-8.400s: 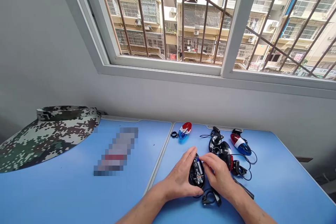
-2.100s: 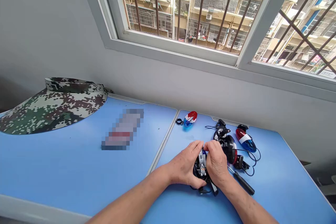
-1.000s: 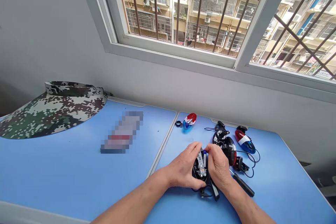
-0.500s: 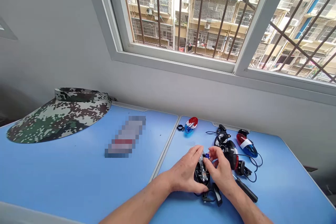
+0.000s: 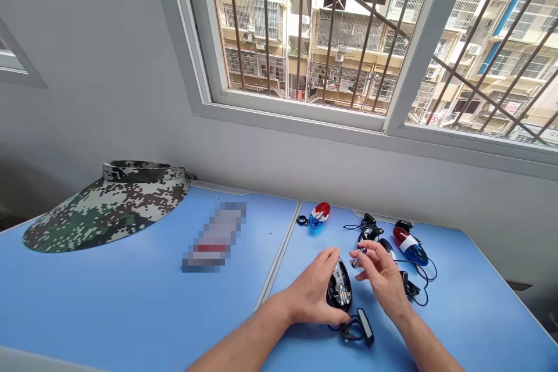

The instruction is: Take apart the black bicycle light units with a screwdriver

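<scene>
My left hand (image 5: 314,290) grips the left side of an open black oval casing (image 5: 340,288), with the thumb at its lower end and the fingers at its upper end. Metal contacts show inside the casing. Up and to the right, clear of the casing, my right hand (image 5: 381,273) pinches a small blue and silver cylinder (image 5: 358,257) between thumb and fingers. A black clamp with a cable (image 5: 360,328) lies just below the casing.
A red and blue light (image 5: 319,215) lies near the wall, another (image 5: 410,246) at the right among black cables and clips. On the left part of the blue table (image 5: 143,302) are a camouflage visor (image 5: 117,203) and a blurred-out flat item (image 5: 213,238). A barred window is behind.
My right hand has moved up and right, away from the casing, with the small cylinder now visible in its fingers. My left hand stays on the casing. The view has tilted slightly upward.
</scene>
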`<state>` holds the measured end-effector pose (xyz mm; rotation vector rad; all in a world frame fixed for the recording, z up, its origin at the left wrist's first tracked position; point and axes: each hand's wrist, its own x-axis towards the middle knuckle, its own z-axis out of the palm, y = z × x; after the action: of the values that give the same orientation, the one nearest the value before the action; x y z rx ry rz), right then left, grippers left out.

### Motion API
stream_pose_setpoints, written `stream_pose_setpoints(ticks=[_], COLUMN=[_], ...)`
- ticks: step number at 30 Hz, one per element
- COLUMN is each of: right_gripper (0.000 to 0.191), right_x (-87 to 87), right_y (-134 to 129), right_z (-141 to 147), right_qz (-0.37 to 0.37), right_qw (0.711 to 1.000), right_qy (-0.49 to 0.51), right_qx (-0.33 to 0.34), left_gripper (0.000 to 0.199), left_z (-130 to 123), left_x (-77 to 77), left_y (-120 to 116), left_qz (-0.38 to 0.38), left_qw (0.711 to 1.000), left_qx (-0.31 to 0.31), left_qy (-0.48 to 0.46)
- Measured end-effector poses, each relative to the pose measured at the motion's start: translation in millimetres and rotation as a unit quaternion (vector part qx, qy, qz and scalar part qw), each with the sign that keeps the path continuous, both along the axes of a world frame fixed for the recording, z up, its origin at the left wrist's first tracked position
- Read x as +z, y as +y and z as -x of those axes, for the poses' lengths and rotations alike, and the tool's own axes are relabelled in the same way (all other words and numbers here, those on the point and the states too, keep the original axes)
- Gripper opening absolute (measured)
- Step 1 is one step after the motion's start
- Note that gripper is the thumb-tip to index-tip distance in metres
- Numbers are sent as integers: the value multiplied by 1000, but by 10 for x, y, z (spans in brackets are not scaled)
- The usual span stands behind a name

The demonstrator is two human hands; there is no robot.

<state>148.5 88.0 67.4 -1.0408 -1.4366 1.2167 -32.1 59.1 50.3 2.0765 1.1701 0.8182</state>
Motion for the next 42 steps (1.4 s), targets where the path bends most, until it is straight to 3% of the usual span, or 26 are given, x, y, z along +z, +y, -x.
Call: stream_pose_setpoints(ticks=[8, 13, 17, 19, 22, 27, 30, 34, 42], right_gripper=[55, 45, 32, 29, 26, 12, 10, 21, 26], right_x=[194, 426, 600, 653, 688, 673, 633, 550, 403], right_y=[67, 212, 374, 481, 685, 1052, 1198, 1302, 1389], right_z=[-77, 10, 113, 176, 285, 484, 601, 730, 872], right_qz=[79, 134, 140, 126, 45, -83, -165, -251, -333], right_qw=[994, 988, 986, 987, 983, 952, 923, 862, 724], right_qy=[66, 51, 16, -19, -129, -264, -325, -420, -581], right_qx=[44, 65, 85, 101, 120, 128, 121, 134, 166], left_gripper=[89, 81, 88, 97, 113, 123, 125, 127, 127], left_z=[9, 17, 29, 38, 51, 61, 58, 48, 50], left_x=[51, 99, 94, 75, 33, -2, -3, -13, -40], left_y=[0, -11, -17, -20, -26, -36, -38, -34, -32], left_qz=[-4, 2, 21, 34, 61, 94, 102, 103, 91], left_qw=[1000, 1000, 1000, 999, 998, 995, 994, 994, 996], left_qx=[6, 3, 6, 6, 5, 5, 3, 8, -2], left_qy=[10, 21, 15, 14, 25, 36, 28, 29, 16])
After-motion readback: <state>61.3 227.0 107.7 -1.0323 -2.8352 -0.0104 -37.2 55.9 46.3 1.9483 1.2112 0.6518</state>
